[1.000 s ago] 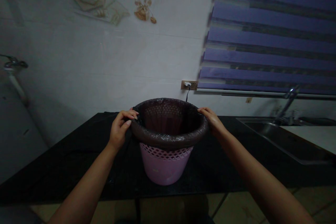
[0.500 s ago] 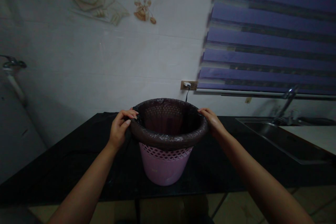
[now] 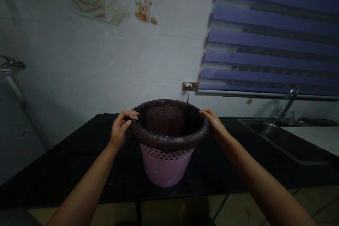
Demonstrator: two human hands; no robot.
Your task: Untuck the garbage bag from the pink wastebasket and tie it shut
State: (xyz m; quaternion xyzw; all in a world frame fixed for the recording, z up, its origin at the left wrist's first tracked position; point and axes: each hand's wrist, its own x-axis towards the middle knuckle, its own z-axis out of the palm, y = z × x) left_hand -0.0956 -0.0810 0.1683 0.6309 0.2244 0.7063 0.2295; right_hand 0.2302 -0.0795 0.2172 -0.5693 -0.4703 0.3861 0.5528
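Observation:
A pink plastic wastebasket [image 3: 166,169] with a band of holes near its top stands upright on the dark countertop. A black garbage bag [image 3: 169,143] lines it, and its edge is folded outward over the rim all the way round. My left hand [image 3: 120,127] grips the bag at the left side of the rim, fingers on top and thumb at the outer side. On the opposite side, my right hand [image 3: 213,122] is closed on the bag's edge, with several of its fingers hidden behind the rim.
The black countertop [image 3: 87,159] runs along a tiled wall. A sink [image 3: 280,141] with a faucet [image 3: 288,106] lies to the right. Behind the basket, a charger is plugged into a wall socket [image 3: 190,86]. Purple blinds [image 3: 265,49] hang at the upper right; another tap [image 3: 12,63] is far left.
Almost nothing differs. Both hands keep the same hold on the bag's edge, and the basket stays in place; the view has shifted very slightly.

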